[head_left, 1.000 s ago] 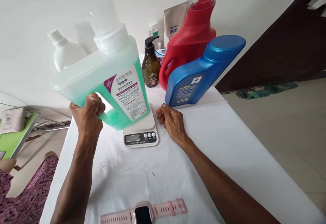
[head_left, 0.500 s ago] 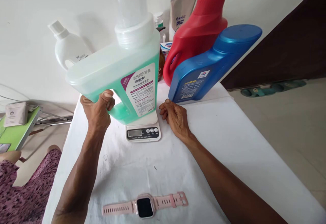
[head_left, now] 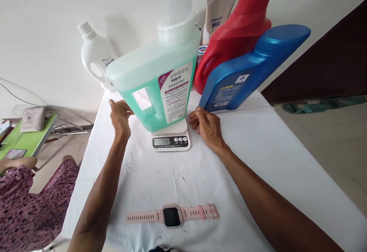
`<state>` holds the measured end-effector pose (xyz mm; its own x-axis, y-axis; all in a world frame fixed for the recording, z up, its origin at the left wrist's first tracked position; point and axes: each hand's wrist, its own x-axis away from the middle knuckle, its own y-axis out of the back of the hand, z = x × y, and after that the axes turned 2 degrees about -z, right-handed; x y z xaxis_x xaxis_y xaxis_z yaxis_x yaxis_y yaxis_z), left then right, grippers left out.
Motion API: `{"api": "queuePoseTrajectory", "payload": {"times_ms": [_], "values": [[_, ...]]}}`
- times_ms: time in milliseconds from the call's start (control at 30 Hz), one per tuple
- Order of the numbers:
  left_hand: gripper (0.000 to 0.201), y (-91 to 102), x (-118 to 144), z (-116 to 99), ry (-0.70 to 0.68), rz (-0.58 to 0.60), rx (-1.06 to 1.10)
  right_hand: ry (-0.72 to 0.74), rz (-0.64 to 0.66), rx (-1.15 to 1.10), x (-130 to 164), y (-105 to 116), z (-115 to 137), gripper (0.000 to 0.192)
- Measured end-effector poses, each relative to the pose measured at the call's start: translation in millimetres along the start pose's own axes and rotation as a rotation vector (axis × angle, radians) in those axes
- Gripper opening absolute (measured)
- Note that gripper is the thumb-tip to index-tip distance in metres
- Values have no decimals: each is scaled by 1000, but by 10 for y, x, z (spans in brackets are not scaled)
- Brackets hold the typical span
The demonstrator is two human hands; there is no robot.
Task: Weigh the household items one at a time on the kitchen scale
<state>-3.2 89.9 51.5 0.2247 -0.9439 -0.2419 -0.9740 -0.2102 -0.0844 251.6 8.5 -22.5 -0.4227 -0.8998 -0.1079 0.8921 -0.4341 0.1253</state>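
Standing now on the scale [head_left: 171,137], the green jug [head_left: 156,80] is no more lifted — 0.5 s ago the left hand [head_left: 120,116] gripped its handle, now that grip is wide open, fingers just beside the handle, maybe touching. Right hand [head_left: 207,125] rests loosely curled on the bench [head_left: 258,160] next to the scale, holding nothing. Display is too small to read — the jug's weight sits on the scale w/o support.

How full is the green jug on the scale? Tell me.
Mostly full: green liquid fills the translucent green jug to just below its shoulder, on the scale.
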Motion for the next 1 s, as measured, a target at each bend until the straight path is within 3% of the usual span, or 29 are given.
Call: {"api": "queuePoseTrajectory", "payload": {"times_ms": [100,200,700,1000], "values": [[71,113,53,378,83,-11,-32,-1,-5,19,9,-2,21,78],[70,194,107,551,70,31,-89,-6,-6,28,16,-8,44,78],[68,172,71,513,22,116,-236,4,19,36,9,8,58,74],[65,138,84,463,14,108,-289,-8,20,27,8,4,10,72]]}}
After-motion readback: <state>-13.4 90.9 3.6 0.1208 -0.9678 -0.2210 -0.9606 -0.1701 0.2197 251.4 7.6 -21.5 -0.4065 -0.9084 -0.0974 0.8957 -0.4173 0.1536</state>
